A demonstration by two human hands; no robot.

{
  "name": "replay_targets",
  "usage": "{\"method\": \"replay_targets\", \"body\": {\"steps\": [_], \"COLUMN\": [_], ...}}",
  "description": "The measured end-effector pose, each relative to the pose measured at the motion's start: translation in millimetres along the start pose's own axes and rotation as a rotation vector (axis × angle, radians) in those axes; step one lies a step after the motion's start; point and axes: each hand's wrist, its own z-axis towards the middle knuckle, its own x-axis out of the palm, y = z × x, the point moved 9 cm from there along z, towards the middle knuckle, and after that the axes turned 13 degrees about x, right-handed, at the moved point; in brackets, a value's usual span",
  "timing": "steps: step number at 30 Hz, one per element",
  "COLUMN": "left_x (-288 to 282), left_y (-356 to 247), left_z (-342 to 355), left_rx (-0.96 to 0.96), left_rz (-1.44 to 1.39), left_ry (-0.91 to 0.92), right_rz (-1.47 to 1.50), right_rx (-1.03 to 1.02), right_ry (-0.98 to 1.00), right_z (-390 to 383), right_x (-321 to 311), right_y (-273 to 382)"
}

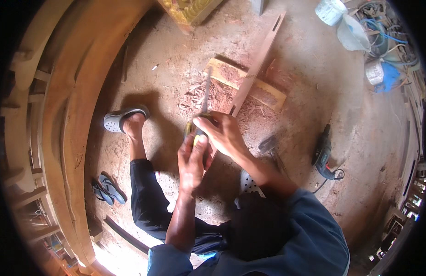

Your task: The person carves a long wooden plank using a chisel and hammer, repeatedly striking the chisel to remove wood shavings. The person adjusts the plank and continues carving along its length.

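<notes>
Down low, both hands' grip closed on chisel (204, 103) — left hand (193, 161), right hand (223, 133), plank (256, 64) beneath, hammer (269, 146) and drill (322, 154) near.

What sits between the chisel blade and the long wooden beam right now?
Nothing visible. Both the left hand and right hand grip the chisel, whose blade runs beside the long wooden beam. Only loose wood chips lie under it.

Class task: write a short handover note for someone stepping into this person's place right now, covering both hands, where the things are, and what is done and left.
Left hand: gripping the chisel's handle.
Right hand: closed over the chisel, blade pointing at the long wooden beam.
Beam lies across a wood block on the dirt floor.
Done: chips already cut out.
Left: cannot tell how much.
Hammer and drill lie to the right.
</notes>
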Motion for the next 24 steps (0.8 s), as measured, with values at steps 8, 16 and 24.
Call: {"method": "replay_targets", "body": {"steps": [8,16,24], "left_x": [-18.2,-38.2,-73.3], "left_y": [41.8,39.2,77.7], "left_z": [-61.3,-72.5,-57.8], "left_rx": [-0.218,0.338,0.215], "left_rz": [0.28,0.93,1.091], "left_ry": [0.179,0.069,0.149], "right_rz": [0.017,0.259,0.552], "right_rx": [0.009,0.11,0.353], "right_ry": [0.161,-0.051,-0.228], "right_z": [-37.0,-60.9,-42.8], "right_x": [16.4,-73.7,-124.8], "right_y": [-69.5,-111.1,-131.0]}}
